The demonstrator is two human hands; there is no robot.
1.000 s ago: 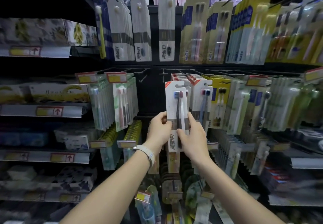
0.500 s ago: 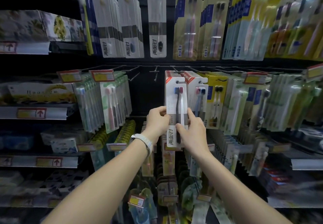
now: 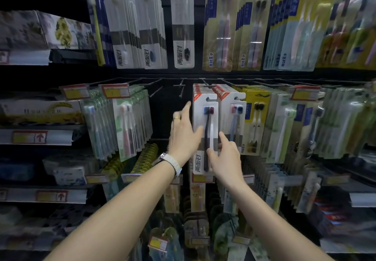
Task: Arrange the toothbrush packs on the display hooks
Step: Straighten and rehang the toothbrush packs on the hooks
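White toothbrush pack (image 3: 205,136), two brushes with blue and dark-red heads, hangs at the front of a row of like packs on a display hook (image 3: 209,99) in the middle tier of the black rack. Left hand (image 3: 183,136), fingers extended and spread, lies against the pack's left edge, thumb across its face; a ring shows on one finger, a white watch (image 3: 171,164) on the wrist. Right hand (image 3: 225,156), fingers loosely extended, touches the pack's lower right edge with forefinger raised; neither hand grasps it. Just to the right: a second row of white packs (image 3: 233,122), then yellow packs (image 3: 255,126). To the left: bare hooks (image 3: 181,86), then green-edged packs (image 3: 130,126). Upper tier: tall white packs (image 3: 183,22).
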